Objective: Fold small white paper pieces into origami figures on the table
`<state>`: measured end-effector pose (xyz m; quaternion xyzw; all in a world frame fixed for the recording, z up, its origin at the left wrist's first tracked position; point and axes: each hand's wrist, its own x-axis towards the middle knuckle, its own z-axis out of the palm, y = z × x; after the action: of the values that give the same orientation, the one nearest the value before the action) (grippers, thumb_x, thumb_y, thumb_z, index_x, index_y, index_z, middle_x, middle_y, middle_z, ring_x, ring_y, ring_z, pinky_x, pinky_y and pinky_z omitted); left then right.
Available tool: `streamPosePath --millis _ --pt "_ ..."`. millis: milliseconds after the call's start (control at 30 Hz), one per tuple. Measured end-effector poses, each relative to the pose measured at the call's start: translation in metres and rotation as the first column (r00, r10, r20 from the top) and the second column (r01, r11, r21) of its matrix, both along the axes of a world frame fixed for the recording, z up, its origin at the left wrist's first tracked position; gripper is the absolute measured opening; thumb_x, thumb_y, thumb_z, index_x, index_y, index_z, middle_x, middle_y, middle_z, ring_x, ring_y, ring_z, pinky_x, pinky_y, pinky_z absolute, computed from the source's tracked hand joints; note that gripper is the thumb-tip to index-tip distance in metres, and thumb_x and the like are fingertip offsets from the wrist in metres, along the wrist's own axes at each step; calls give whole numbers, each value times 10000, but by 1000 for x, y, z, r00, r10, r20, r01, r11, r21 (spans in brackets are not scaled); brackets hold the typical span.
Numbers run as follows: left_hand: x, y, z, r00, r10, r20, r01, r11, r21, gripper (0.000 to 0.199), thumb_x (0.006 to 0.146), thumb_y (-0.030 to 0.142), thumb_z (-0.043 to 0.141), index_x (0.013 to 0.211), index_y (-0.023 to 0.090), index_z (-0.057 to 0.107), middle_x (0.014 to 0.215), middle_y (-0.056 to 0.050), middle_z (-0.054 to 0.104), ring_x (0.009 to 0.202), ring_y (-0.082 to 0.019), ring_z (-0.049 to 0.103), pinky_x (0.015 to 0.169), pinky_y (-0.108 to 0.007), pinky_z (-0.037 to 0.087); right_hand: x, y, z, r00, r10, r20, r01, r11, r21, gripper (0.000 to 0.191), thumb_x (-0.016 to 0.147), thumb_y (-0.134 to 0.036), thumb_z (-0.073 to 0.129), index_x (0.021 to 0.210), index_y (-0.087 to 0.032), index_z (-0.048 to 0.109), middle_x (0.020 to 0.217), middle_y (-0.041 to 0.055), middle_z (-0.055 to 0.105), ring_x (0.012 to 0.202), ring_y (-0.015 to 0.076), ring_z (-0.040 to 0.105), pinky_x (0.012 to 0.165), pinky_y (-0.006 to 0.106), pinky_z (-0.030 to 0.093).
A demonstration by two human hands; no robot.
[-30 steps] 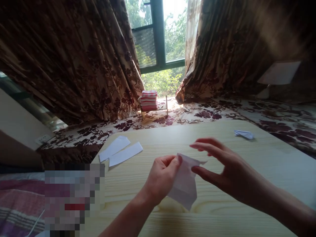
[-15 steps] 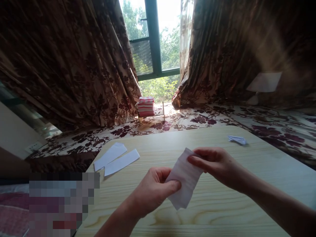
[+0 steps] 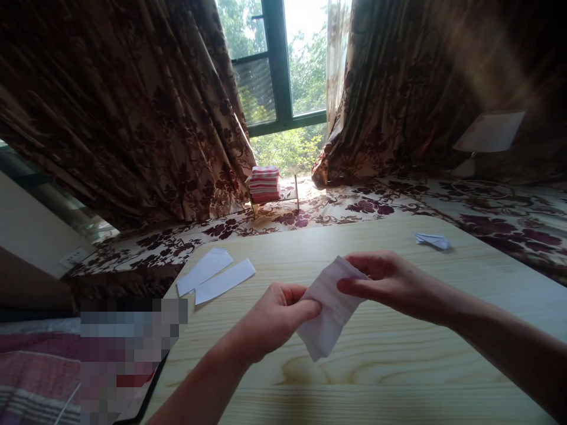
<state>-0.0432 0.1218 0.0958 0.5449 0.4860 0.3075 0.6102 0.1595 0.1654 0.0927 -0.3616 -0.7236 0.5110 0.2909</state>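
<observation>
A folded, creased piece of white paper is held up over the wooden table, tilted, with its lower corner pointing toward me. My left hand pinches its left edge, thumb on top and fingers behind. At the upper right edge my right hand grips it between thumb and fingers; the fingertips behind the paper are hidden. Two flat white paper pieces lie on the left of the table: a long strip and a piece with an angled end. A small folded white paper rests near the far right edge.
Beyond the table, a small stand holds a stack of red-and-white striped cloths on a flowered cover. A white-shaded lamp stands at right. Patterned curtains flank a window. Something pixelated is at lower left.
Both hands keep hold of the paper, which has tipped slightly, its lower part now appearing shorter. The whole view has shifted a little as the head moved.
</observation>
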Motion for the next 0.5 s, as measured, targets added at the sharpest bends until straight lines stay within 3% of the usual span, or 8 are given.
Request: streamPosePath --millis 167,333,500 --pt "2 4 0 1000 -20 -12 20 999 -50 360 713 421 623 794 91 743 594 -28 602 519 -103 450 512 -221 296 -5 -2 -2 1000 -7 -14 7 1000 2 225 814 -345 599 774 -143 689 678 8 638 616 135 563 537 235 443" --pt "3 7 -1 1000 4 22 -2 997 -72 323 695 396 632 742 94 737 564 -20 583 507 -102 450 502 -223 296 -5 -6 -3 999 -38 -2 38 977 210 190 841 -318 596 897 -182 716 828 30 691 740 159 617 630 244 498" --pt "1 8 -2 994 10 112 6 990 -141 303 684 383 655 766 104 740 596 -25 604 520 -107 469 514 -230 311 -5 -10 -4 1000 -4 6 1 925 379 188 869 -241 560 928 -214 736 811 35 633 704 135 602 555 211 480"
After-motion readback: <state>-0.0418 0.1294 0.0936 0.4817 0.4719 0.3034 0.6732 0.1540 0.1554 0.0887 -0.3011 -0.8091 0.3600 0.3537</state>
